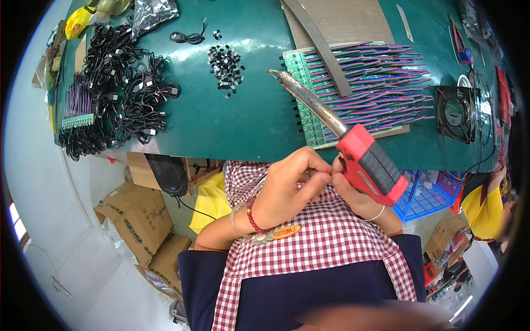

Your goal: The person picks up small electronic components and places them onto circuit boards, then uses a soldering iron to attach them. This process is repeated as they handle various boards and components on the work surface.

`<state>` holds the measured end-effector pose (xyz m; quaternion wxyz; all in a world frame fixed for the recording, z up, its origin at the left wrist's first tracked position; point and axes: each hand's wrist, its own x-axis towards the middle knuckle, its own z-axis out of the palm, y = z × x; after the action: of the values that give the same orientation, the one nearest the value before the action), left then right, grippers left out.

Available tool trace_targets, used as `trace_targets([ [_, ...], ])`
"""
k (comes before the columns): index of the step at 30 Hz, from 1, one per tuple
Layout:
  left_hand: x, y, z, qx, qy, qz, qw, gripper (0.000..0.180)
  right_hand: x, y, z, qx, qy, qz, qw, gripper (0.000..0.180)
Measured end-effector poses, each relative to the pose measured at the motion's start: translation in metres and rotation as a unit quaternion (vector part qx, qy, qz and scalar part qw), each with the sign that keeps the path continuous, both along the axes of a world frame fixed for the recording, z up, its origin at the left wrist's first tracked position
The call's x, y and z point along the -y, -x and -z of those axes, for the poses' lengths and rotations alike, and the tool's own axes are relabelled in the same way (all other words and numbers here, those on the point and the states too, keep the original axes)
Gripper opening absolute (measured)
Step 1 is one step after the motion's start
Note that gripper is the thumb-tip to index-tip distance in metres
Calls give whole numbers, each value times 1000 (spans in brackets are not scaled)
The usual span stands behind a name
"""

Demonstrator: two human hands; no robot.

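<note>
A red and black soldering gun (381,171) is in my right hand (358,203), its long metal barrel slanting up and left over the table edge. My left hand (287,185) meets the right fingertips just left of the gun's body. Its thumb and forefinger are pinched together; whatever is between them is too small or hidden to name. Beneath the barrel lies a panel of green circuit boards (301,83), with rows of striped wires (386,83) running off to the right. Across these wires rests a grey flat bar (320,44).
On the green table (193,127) lie a pile of small black connectors (225,67) and heaped black cables (143,99). A black fan (455,113) and pliers (458,41) sit right. Below are a blue crate (422,198) and cardboard boxes (135,218). Another person's yellow sleeve (480,212) shows right.
</note>
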<state>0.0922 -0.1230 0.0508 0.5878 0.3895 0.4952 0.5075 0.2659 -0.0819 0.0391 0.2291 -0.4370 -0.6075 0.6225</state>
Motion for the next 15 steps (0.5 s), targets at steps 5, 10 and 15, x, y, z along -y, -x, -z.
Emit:
trace_targets([
  [5,0,4,3,-87,13,38,995,8,0,-2,5,45,-27,-14,998,32],
  [10,-4,13,-4,-233,-39,101,966,9,-12,5,-2,21,-177,-68,982,41],
  [15,-14,22,0,-273,-41,164,947,7,-9,2,3,-4,-154,-73,985,38],
])
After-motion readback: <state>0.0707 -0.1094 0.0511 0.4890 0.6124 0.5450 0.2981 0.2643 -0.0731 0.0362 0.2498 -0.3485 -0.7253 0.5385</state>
